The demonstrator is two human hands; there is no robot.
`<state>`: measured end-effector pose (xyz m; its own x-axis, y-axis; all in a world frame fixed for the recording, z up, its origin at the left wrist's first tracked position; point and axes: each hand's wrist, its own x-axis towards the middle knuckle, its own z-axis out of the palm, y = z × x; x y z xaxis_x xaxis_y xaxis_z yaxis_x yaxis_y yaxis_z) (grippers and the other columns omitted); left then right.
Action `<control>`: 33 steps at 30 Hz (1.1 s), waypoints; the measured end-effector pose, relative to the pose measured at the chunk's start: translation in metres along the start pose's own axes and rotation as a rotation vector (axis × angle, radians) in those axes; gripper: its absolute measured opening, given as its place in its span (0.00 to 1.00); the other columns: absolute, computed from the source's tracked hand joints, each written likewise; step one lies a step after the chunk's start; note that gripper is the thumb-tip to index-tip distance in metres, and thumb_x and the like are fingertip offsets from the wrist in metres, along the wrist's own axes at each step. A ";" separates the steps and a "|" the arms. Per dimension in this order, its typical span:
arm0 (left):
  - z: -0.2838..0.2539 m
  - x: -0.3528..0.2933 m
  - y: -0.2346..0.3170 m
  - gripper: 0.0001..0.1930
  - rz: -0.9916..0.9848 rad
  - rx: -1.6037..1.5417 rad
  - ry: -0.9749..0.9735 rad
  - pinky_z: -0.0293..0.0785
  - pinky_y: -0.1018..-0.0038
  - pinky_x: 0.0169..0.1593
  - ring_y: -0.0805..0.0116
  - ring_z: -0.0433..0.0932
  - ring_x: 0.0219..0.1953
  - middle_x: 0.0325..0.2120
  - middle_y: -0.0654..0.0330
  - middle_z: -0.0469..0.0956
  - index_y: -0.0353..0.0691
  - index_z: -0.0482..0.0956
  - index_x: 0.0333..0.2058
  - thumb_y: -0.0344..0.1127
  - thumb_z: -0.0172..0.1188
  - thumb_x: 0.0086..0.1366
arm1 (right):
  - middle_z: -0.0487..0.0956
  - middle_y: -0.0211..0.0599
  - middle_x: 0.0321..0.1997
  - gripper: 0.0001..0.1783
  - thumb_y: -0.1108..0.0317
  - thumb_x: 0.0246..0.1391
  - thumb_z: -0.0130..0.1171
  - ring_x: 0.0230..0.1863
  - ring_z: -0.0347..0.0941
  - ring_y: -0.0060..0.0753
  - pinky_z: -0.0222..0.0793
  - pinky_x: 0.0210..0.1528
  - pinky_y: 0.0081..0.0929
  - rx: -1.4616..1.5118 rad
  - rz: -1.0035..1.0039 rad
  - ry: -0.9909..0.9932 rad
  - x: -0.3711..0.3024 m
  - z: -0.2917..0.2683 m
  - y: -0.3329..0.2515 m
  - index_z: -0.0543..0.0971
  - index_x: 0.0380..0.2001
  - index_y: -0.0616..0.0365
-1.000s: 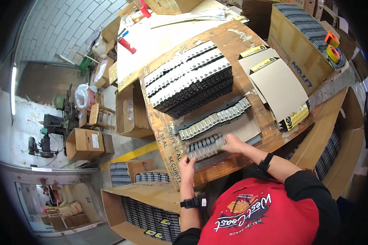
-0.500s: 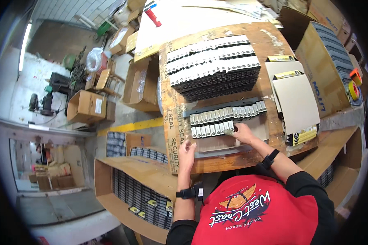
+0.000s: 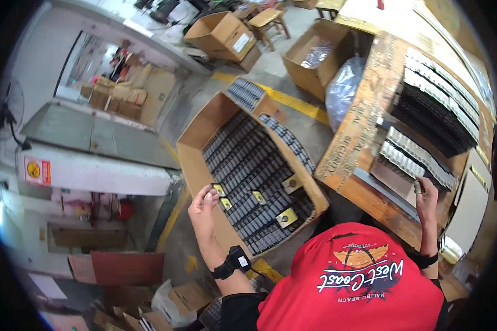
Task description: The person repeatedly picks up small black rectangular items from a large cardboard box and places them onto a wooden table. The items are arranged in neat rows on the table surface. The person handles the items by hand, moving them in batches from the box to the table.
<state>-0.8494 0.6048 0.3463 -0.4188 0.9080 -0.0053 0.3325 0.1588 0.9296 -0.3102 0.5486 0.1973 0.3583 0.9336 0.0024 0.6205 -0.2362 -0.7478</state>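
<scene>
My left hand (image 3: 203,211) is raised at the left rim of a large cardboard carton (image 3: 196,132), its fingers pinched together. Anything between those fingertips is too small to make out. Beside them lie small yellow cards (image 3: 225,204) on top of rows of grey-and-black parts (image 3: 248,165) that fill the carton. On the wooden table, my right hand (image 3: 427,197) hovers by the near end of two rows of silver metal-faced pieces (image 3: 401,160). Its fingers are curled closed, and what they hold, if anything, is hidden. Brown cardboard (image 3: 389,177) lies under the rows.
A tall stack of black pieces with silver tops (image 3: 439,102) stands farther back on the table. Flat card sheets (image 3: 469,198) lie at its right. Behind the carton are an open box (image 3: 301,58), a clear plastic bag (image 3: 342,91) and a wooden stool (image 3: 269,22).
My view has swung left toward the carton. My left hand has left the table edge and moved over the carton's left side. My right hand has drawn back slightly from the silver rows.
</scene>
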 end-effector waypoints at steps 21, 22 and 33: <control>-0.024 0.045 -0.144 0.12 -0.566 1.116 -0.534 0.75 0.61 0.42 0.50 0.78 0.42 0.37 0.44 0.78 0.33 0.80 0.36 0.26 0.51 0.55 | 0.81 0.43 0.31 0.09 0.67 0.35 0.62 0.36 0.79 0.40 0.74 0.37 0.33 -0.899 -1.161 -0.978 0.036 0.305 -0.321 0.81 0.24 0.58; -0.022 0.045 -0.155 0.12 -0.626 1.121 -0.569 0.75 0.61 0.42 0.50 0.78 0.42 0.38 0.45 0.78 0.33 0.80 0.36 0.26 0.52 0.55 | 0.81 0.44 0.31 0.08 0.68 0.35 0.61 0.36 0.79 0.40 0.74 0.36 0.34 -0.878 -1.154 -0.973 0.039 0.313 -0.328 0.81 0.23 0.59; -0.005 0.030 -0.161 0.14 -0.577 1.183 -0.495 0.73 0.67 0.48 0.54 0.75 0.48 0.42 0.44 0.76 0.39 0.80 0.39 0.29 0.56 0.52 | 0.75 0.39 0.24 0.11 0.79 0.49 0.47 0.23 0.75 0.34 0.76 0.18 0.34 -0.103 0.005 -1.337 0.030 0.430 -0.279 0.79 0.32 0.69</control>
<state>-0.9203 0.6048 0.1987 -0.4838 0.6054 -0.6320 0.8265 0.5535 -0.1024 -0.7728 0.7585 0.1209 -0.5547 0.4637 -0.6909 0.6917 -0.2044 -0.6926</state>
